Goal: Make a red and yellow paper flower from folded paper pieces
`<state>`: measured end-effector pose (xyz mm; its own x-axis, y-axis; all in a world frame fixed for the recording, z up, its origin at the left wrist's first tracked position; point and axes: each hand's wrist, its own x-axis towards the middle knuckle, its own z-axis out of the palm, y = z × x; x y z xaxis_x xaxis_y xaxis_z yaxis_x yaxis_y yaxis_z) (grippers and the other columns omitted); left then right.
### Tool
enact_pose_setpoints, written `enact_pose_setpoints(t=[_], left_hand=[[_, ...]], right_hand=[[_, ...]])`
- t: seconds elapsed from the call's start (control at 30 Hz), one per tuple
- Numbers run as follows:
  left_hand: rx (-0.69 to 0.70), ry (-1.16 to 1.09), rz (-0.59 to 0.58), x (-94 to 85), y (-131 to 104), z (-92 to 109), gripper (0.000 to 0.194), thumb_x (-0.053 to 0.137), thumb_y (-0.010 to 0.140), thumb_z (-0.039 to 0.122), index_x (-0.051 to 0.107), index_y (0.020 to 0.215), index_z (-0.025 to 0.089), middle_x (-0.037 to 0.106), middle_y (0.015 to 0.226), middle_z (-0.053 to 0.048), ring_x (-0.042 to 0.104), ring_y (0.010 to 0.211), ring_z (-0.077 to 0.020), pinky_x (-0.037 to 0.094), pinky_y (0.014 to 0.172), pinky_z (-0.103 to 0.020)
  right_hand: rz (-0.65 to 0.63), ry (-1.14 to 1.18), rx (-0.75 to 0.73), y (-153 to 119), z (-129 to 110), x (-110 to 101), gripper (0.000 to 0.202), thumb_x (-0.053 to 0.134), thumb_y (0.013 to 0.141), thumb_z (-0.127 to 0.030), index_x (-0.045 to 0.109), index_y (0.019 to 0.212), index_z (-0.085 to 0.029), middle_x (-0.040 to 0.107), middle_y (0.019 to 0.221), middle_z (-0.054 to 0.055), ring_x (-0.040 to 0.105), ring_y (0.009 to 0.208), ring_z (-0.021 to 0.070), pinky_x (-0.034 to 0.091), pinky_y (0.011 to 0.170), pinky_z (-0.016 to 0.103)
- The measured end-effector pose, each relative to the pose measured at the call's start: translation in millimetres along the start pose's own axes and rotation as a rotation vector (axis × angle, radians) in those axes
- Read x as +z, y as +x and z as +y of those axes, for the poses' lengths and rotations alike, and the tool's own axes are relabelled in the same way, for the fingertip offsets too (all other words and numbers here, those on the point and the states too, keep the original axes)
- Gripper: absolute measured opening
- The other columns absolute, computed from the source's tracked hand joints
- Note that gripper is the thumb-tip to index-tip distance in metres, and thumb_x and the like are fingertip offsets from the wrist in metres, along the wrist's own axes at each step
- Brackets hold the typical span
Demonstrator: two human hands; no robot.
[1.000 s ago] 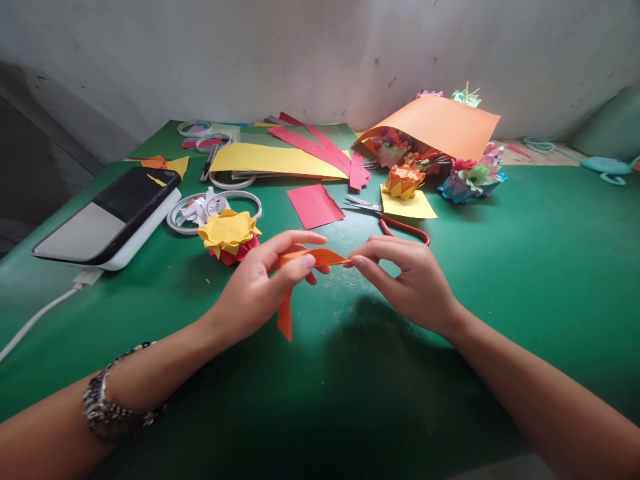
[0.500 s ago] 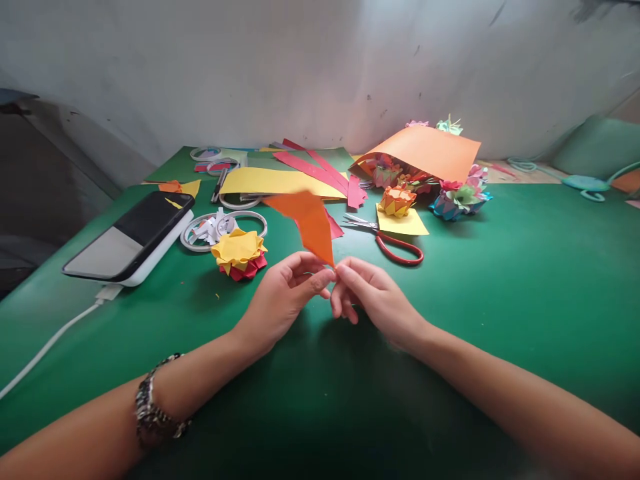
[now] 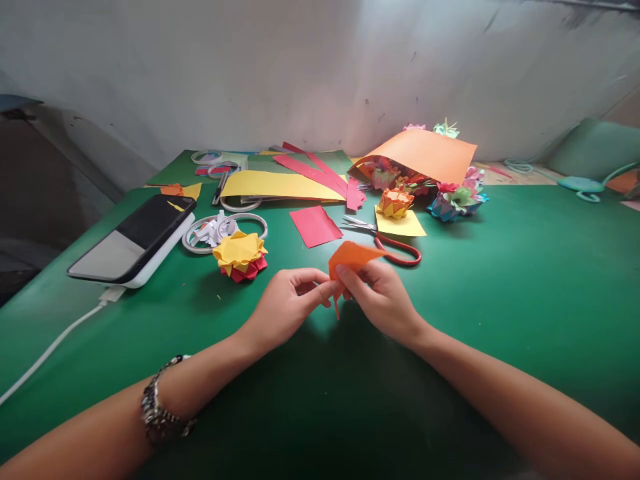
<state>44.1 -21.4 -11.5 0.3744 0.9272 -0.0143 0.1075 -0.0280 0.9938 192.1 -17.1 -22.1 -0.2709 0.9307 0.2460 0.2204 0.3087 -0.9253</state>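
Between my two hands, above the green table (image 3: pixel 480 373), is a creased piece of orange paper (image 3: pixel 349 258). My right hand (image 3: pixel 383 297) pinches it from the right, thumb across its face. My left hand (image 3: pixel 295 300) grips its lower left edge between thumb and fingers. One thin end of the paper hangs below the fingertips, and another point sticks out to the right. Just beyond lies a red paper square (image 3: pixel 316 226). Red-handled scissors (image 3: pixel 400 252) rest partly open behind my right hand.
A yellow and red folded paper flower (image 3: pixel 240 255) sits left, before tape rolls (image 3: pixel 197 233) with white scraps. A phone on a white power bank (image 3: pixel 133 237) trails a cable. Behind are yellow paper (image 3: pixel 280 185), red strips (image 3: pixel 315 170), an orange sheet (image 3: pixel 425 153) over paper flowers, and a small orange-yellow flower (image 3: pixel 395 202).
The orange paper has turned over and come down between my hands. My right hand now holds more of it, and the red square behind it shows fully.
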Motion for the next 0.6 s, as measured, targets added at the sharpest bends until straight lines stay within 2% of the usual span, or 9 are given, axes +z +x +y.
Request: enact_pose_setpoints(t=[0.1, 0.27, 0.4, 0.6], left_hand=[[-0.036, -0.054, -0.051, 0.1, -0.1, 0.8, 0.025, 0.056, 0.077, 0.03, 0.062, 0.058, 0.015, 0.059, 0.058, 0.001, 0.053, 0.06, -0.0095, 0.043, 0.062, -0.019], [-0.061, -0.128, -0.099, 0.8, -0.7, 1.1, 0.028, 0.051, 0.08, 0.028, 0.061, 0.058, 0.015, 0.059, 0.059, 0.001, 0.054, 0.058, -0.0094, 0.044, 0.062, -0.02], [-0.115, -0.172, -0.117, 1.8, -1.4, 1.0, 0.018, 0.058, 0.076, 0.029, 0.063, 0.065, 0.016, 0.059, 0.058, 0.002, 0.054, 0.056, -0.0098, 0.045, 0.061, -0.022], [-0.167, -0.22, -0.075, 0.0, -1.0, 2.1, 0.012, 0.063, 0.071, 0.028, 0.065, 0.067, 0.016, 0.062, 0.061, 0.001, 0.054, 0.057, -0.0095, 0.044, 0.063, -0.022]], right_hand=[[-0.037, 0.132, -0.014, 1.1, 0.3, -1.0, 0.028, 0.043, 0.085, -0.032, 0.051, 0.064, -0.015, 0.052, 0.055, -0.003, 0.043, 0.048, 0.0049, 0.034, 0.046, 0.018], [-0.063, 0.262, 0.053, 2.4, -3.8, -1.6, 0.031, 0.046, 0.084, -0.037, 0.049, 0.061, -0.015, 0.047, 0.051, -0.004, 0.041, 0.044, 0.0041, 0.031, 0.042, 0.018], [-0.032, 0.228, 0.081, 3.2, -6.0, -3.4, 0.036, 0.047, 0.082, -0.043, 0.046, 0.057, -0.016, 0.041, 0.049, -0.005, 0.039, 0.043, 0.0045, 0.03, 0.042, 0.019], [0.006, 0.17, 0.101, 4.8, -4.7, -6.5, 0.039, 0.047, 0.081, -0.046, 0.045, 0.056, -0.016, 0.038, 0.046, -0.006, 0.033, 0.042, 0.0045, 0.027, 0.042, 0.021]])
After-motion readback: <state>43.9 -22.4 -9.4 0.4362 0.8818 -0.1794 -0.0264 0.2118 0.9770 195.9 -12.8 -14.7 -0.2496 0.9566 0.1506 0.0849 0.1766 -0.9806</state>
